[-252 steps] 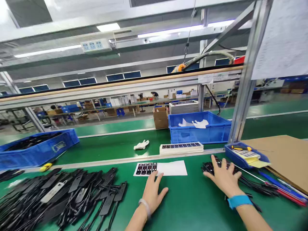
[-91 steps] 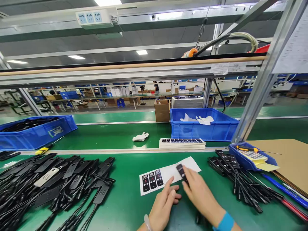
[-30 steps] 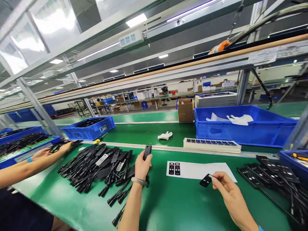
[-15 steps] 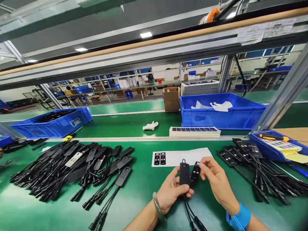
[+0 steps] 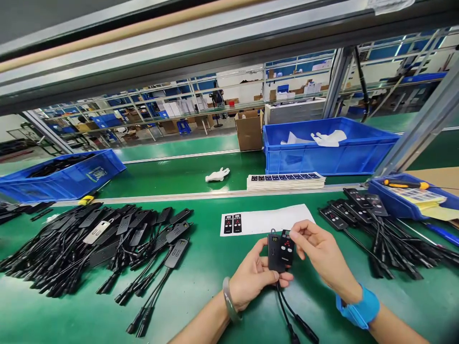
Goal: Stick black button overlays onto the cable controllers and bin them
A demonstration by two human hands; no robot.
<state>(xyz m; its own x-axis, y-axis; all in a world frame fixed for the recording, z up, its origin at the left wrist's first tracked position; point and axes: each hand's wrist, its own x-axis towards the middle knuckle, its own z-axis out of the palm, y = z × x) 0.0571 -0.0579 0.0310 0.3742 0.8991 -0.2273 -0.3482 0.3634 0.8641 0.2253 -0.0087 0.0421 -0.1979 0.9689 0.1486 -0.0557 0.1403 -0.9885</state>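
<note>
Controller [image 5: 274, 253], black and flat, with a hanging loop at the top and a small display below it, clamped in the left hand [image 5: 247, 282], thumb across the lower end; two cables [image 5: 287, 310] dangling from its bottom. Label [image 5: 287, 251], black with red and white marks, pinched near its top corner by the right hand [image 5: 324, 251], overlapping the right side of the controller's face; impossible to tell whether stuck down there. Both hands close together above the bench [image 5: 201, 306], grey-green bangle [image 5: 228, 300] on the left wrist, blue band [image 5: 360, 306] on the right.

Just beyond, a white backing sheet [image 5: 272, 220] with two black labels [image 5: 237, 223] at its left end. To the right, a pile of labelled controllers [image 5: 358, 210] beside a small blue tray [image 5: 385, 197] with a yellow-handled screwdriver [image 5: 405, 184]. To the left, a larger pile of black cabled units [image 5: 132, 224], one pale unit [image 5: 97, 232] among them. Farther back, a stack of label sheets [image 5: 287, 182], a white glove [image 5: 217, 175] and a big blue bin [image 5: 308, 160].
</note>
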